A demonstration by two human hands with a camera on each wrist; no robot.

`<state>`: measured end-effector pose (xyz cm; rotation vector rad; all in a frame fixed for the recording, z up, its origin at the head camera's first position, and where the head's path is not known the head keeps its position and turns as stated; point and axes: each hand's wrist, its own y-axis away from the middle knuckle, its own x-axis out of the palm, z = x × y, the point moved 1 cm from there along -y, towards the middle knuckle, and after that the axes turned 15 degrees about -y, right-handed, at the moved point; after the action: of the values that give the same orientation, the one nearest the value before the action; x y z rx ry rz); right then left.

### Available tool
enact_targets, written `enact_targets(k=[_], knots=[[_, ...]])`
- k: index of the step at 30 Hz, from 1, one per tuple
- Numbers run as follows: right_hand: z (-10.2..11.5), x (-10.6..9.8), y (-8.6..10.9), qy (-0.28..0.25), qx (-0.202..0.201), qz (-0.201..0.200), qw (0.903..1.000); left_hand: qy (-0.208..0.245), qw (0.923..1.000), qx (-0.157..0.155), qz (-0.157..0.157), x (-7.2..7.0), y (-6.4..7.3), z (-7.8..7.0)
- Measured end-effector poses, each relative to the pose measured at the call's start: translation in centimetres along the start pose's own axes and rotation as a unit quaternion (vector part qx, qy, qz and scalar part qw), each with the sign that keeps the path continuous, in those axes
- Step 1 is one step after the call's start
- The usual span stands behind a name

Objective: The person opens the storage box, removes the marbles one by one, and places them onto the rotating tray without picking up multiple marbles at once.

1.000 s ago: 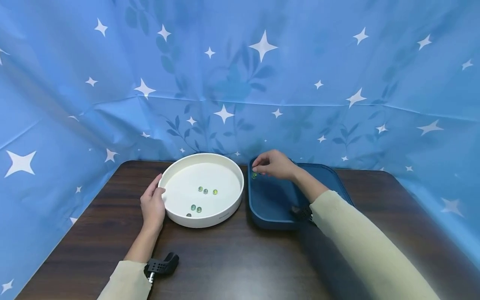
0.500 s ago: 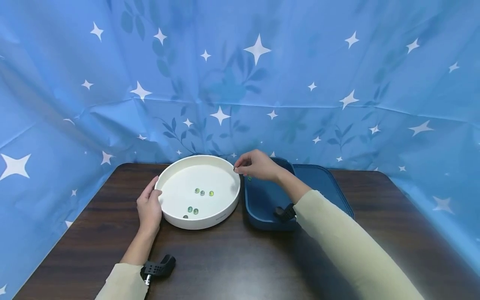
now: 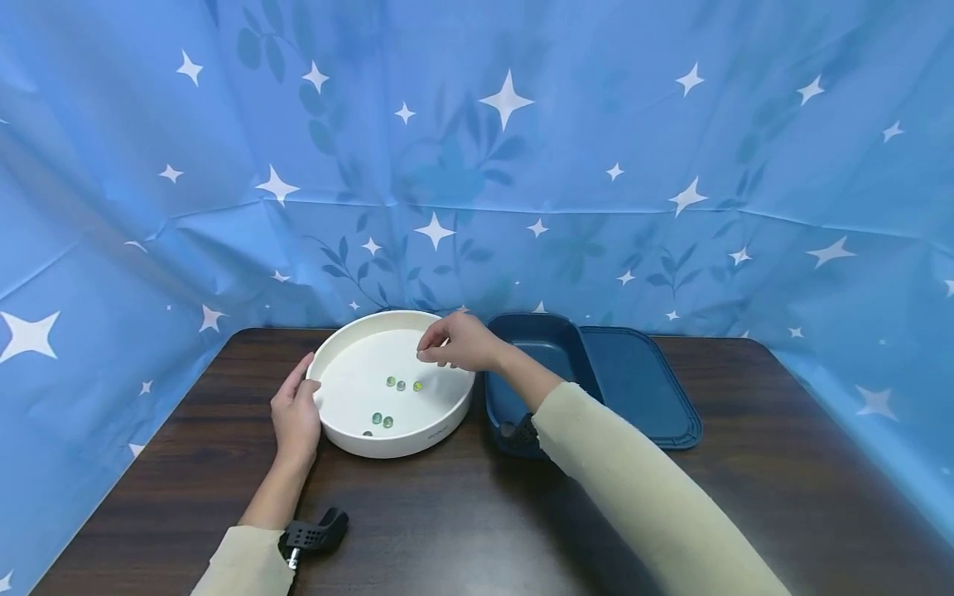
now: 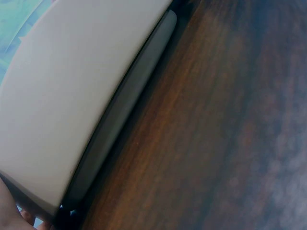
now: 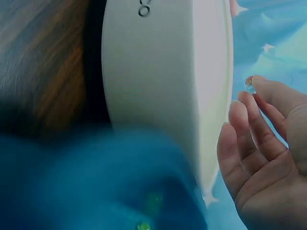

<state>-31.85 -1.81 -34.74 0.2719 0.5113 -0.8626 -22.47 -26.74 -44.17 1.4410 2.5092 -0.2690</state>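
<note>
A round white tray stands on the table, with several small clear-green glass marbles lying on its floor. My left hand grips its left rim, thumb over the edge and fingers outside. Above the right part of the tray is my right hand. In the right wrist view a clear glass marble shows pinched between its thumb and fingertip, the other fingers loosely bent. The deep dark-blue box is under my right forearm; green marbles show inside it in the right wrist view.
A flat dark-blue tray or lid lies at the right, against the box. The dark wooden table ends at the back by a blue star-patterned curtain. My right sleeve crosses over the front of the box.
My right hand has come out of the blue box with a marble, moving left across the tray's right rim to above its floor. The left hand keeps holding the rim.
</note>
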Motion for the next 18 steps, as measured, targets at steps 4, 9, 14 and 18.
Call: enact_targets(k=[4, 9, 14, 18], knots=[[-0.4, 1.3, -0.8, -0.012, 0.021, -0.011, 0.9996, -0.003, 1.0000, 0.001, -0.001, 0.1, 0.0, 0.0], [-0.9, 2.6, -1.7, -0.017, 0.056, -0.026, 0.9979, -0.006, 1.0000, 0.004, 0.000, 0.3, 0.0, 0.0], [-1.4, 3.4, -2.4, 0.011, 0.070, -0.040, 0.9966, -0.003, 1.0000, 0.004, -0.004, 0.2, 0.0, 0.0], [-1.7, 4.0, -3.2, 0.036, 0.073, -0.043, 0.9957, -0.003, 1.0000, 0.003, -0.006, 0.1, 0.0, 0.1]])
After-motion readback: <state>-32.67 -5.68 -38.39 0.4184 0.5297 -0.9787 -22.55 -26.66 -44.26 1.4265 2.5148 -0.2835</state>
